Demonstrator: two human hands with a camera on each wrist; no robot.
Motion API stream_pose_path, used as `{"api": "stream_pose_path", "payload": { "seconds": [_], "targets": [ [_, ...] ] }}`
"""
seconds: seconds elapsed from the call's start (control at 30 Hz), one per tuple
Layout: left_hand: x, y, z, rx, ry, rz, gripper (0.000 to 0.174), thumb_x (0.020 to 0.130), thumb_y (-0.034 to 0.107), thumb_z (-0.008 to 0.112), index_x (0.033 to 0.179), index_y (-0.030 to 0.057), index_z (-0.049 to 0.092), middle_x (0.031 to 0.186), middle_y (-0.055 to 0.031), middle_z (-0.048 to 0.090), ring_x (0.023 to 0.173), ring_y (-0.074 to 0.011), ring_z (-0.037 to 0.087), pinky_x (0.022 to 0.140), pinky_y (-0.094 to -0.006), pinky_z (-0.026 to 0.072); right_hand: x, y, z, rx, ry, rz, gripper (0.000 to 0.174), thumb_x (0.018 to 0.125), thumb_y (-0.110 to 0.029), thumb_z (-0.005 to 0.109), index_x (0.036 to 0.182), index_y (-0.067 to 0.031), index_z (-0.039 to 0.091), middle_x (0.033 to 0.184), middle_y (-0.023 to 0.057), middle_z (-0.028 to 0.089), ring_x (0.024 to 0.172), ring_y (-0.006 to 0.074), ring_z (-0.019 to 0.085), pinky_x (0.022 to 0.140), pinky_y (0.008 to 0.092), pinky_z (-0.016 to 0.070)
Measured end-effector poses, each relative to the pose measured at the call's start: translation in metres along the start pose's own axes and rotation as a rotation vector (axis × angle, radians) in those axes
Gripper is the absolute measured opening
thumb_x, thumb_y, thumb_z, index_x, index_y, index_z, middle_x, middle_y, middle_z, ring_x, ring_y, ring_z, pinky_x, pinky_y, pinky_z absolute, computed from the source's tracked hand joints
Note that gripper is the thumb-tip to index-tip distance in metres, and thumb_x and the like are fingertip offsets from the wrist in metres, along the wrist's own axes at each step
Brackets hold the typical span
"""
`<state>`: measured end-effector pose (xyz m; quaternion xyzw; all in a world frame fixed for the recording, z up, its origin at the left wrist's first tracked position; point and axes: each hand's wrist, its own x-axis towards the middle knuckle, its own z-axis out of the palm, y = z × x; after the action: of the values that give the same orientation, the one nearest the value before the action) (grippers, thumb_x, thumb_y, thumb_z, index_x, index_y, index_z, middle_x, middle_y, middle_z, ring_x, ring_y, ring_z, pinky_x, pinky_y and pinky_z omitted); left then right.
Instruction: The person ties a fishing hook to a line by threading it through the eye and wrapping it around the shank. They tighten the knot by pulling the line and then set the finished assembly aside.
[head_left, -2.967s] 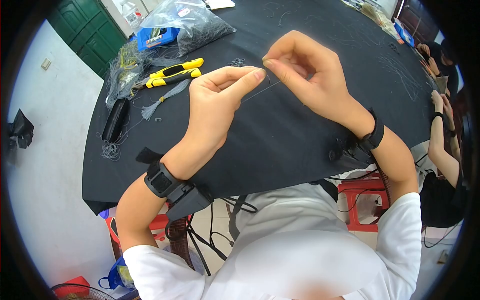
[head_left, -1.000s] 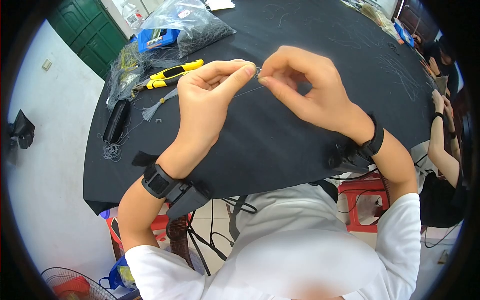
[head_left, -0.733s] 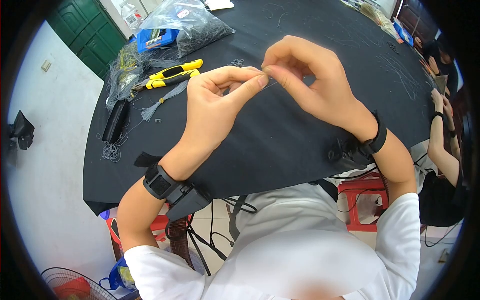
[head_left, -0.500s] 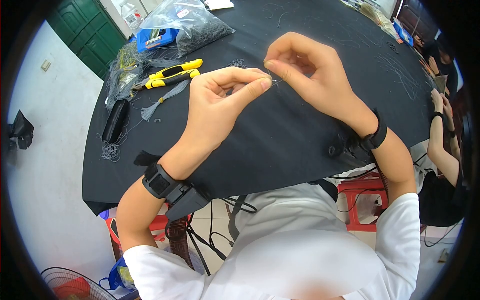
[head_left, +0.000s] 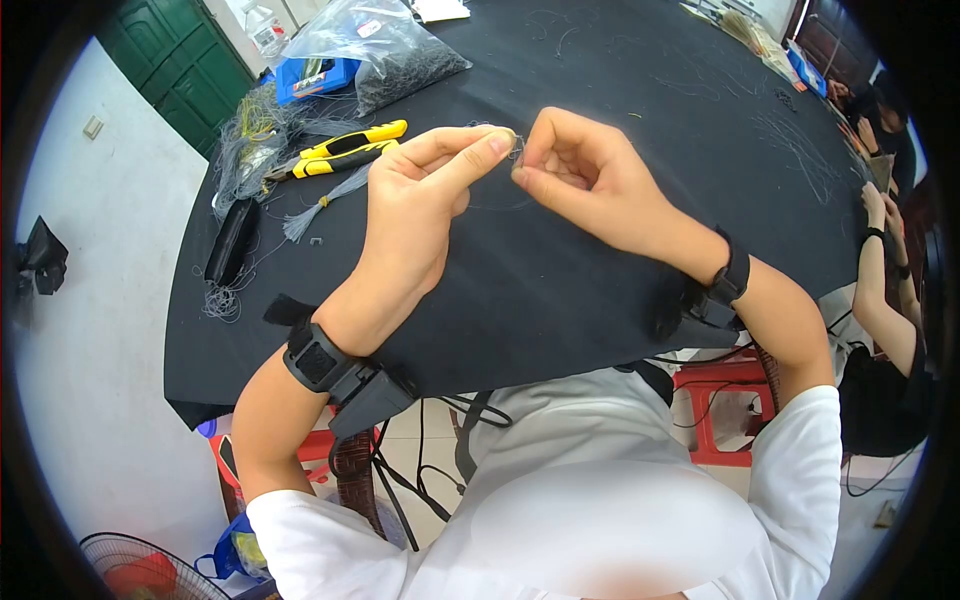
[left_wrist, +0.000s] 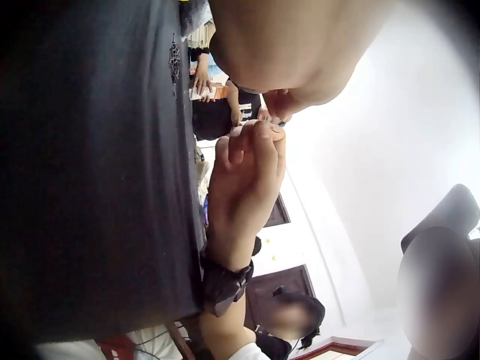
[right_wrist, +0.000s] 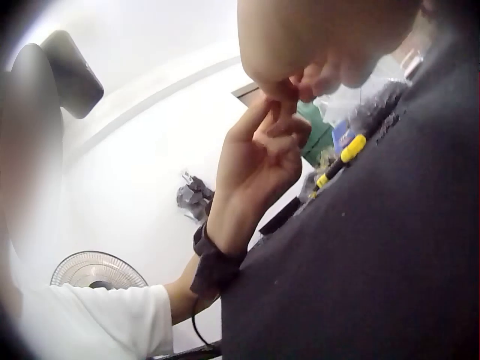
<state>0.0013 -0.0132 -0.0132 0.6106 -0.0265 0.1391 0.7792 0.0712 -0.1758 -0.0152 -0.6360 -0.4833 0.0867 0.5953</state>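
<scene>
Over the black-covered table (head_left: 520, 310), both hands meet fingertip to fingertip in the head view. My left hand (head_left: 420, 195) pinches a tiny wire-like piece (head_left: 517, 148) between thumb and forefinger, mostly hidden by the fingertips. Close on its right, my right hand (head_left: 595, 185) has thumb and forefinger curled together at a thin grey line (head_left: 516, 206), which loops below the fingers. In the left wrist view, the right hand (left_wrist: 244, 184) reaches up to the left fingertips. The right wrist view shows the left hand (right_wrist: 255, 169) raised above the table, fingers bent.
Left of the hands lie yellow-and-black pliers (head_left: 370, 134), a tied bundle of grey line (head_left: 325, 201), a black case (head_left: 232, 245) and tangled line (head_left: 240, 155). Behind are a clear bag of dark pieces (head_left: 415, 75) and a blue box (head_left: 315, 75). Other people sit at right.
The hands first shift left, return right, then move left again. The right hand drops lower toward the body, and a small gap shows between the fingertips. Pliers and bag stay put.
</scene>
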Motion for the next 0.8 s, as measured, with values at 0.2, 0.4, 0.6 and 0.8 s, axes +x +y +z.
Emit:
{"api": "stream_pose_path", "payload": {
  "seconds": [0.2,0.4,0.6,0.8],
  "targets": [
    [0.002,-0.002,-0.002,-0.042,0.024,-0.023,0.017,0.078,0.010,0.068,0.091,-0.0002,0.067,0.070,0.0027,0.062,0.045,0.0029,0.027,0.041,-0.0157,0.0163,0.000,0.000,0.005,-0.319,0.067,-0.225,0.007,0.081,-0.004,0.060,0.080,-0.0013,0.054,0.067,0.0018,0.051,0.058,0.0073,0.045,0.053,0.0216,0.0391],
    [0.001,0.001,-0.003,0.010,-0.030,-0.023,0.015,0.079,0.008,0.068,0.091,-0.0007,0.067,0.076,-0.0015,0.065,0.053,0.0006,0.044,0.048,-0.0141,0.0319,0.001,-0.012,0.001,-0.429,0.122,-0.357,0.006,0.080,-0.003,0.060,0.083,-0.0008,0.055,0.069,0.0062,0.052,0.057,0.0130,0.049,0.053,0.0243,0.0412],
    [-0.001,0.002,0.001,0.102,-0.127,0.030,0.014,0.079,0.005,0.067,0.090,-0.0024,0.066,0.084,-0.0081,0.067,0.078,-0.0083,0.062,0.070,-0.0179,0.0466,0.007,-0.021,-0.010,-0.578,0.111,-0.457,0.008,0.078,-0.002,0.060,0.085,-0.0014,0.055,0.071,0.0063,0.052,0.059,0.0143,0.050,0.055,0.0247,0.0415],
    [-0.005,0.002,0.003,0.094,-0.177,0.042,0.013,0.079,0.004,0.067,0.090,-0.0030,0.066,0.085,-0.0080,0.066,0.076,-0.0075,0.061,0.072,-0.0186,0.0472,0.009,-0.015,-0.015,-0.444,0.145,-0.322,0.006,0.080,-0.004,0.058,0.084,-0.0004,0.056,0.068,0.0037,0.051,0.059,0.0096,0.048,0.055,0.0223,0.0399]
  ]
}}
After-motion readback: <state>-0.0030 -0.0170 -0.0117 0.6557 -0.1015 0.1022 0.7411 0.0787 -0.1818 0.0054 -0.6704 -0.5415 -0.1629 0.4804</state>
